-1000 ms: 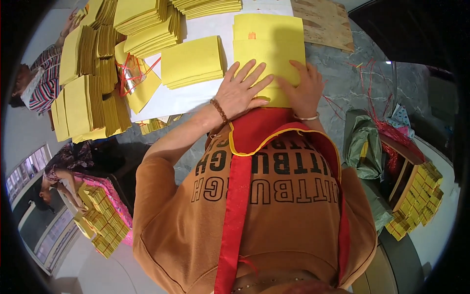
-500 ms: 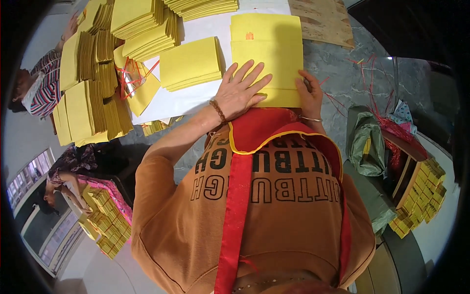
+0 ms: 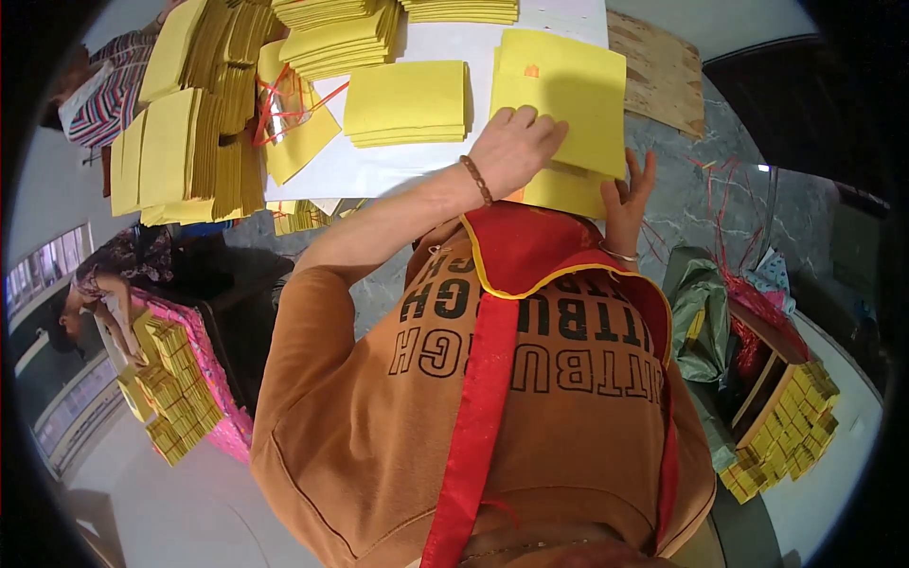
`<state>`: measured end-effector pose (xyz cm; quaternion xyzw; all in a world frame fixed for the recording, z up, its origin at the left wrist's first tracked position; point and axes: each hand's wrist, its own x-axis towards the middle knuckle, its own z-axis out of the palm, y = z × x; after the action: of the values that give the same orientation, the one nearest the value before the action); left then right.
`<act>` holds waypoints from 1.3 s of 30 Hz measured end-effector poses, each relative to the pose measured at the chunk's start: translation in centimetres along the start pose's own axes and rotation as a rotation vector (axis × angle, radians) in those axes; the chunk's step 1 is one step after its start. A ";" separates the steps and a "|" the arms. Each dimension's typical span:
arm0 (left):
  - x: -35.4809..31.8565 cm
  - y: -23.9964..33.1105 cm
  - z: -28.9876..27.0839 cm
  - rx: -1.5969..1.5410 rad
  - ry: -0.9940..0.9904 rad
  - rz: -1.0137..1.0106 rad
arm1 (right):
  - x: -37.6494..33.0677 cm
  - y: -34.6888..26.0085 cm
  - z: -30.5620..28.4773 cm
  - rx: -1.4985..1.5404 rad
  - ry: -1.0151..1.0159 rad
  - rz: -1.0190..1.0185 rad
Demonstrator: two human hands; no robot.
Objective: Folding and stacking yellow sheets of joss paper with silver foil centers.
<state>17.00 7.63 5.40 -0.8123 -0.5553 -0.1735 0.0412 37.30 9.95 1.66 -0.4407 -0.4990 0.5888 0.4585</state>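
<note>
A yellow paper sheet (image 3: 579, 95) with a small orange mark lies before me, with a fold line across it and a loose edge raised near my body. My left hand (image 3: 519, 156), wearing a brown bead bracelet, is curled on its left part, fingers bent as if gripping the paper; the fingertips are partly hidden. At the sheet's lower right corner stands my right hand (image 3: 629, 204), thumb and fingers apart, a bangle at the wrist. Left of the sheet sits a short stack of folded yellow papers (image 3: 405, 99).
Tall stacks of folded yellow paper (image 3: 170, 142) fill the white table's (image 3: 379, 175) left and back. Red strings (image 3: 284, 109) lie beside them. A wooden board (image 3: 653, 71) is at the far right. People sit at the left; a green bag (image 3: 699, 317) and yellow bundles (image 3: 791, 426) are at right.
My left hand has gone from flat and spread to curled on the sheet, whose near part has shifted and lifted. My right hand's fingers have stretched upward. The whole view has swung a little.
</note>
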 end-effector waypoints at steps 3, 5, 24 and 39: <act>-0.6 -1.7 -2.5 -0.122 0.135 -0.056 | 0.4 0.1 -0.7 0.024 -0.050 0.026; -1.7 -3.9 -4.0 -0.106 0.371 -0.090 | 0.4 0.4 -1.0 0.020 -0.087 0.046; -13.2 -12.1 0.8 0.209 -0.200 -0.326 | 0.7 -0.1 -0.8 -0.301 -0.076 0.004; -6.8 -6.1 -5.1 -0.082 -0.130 -0.165 | 1.5 -0.4 -0.8 -0.784 -0.304 -0.429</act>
<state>8.00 2.60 7.17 -0.7745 -0.6141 -0.1459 -0.0428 37.82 11.61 1.90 -0.3761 -0.8250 0.3057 0.2906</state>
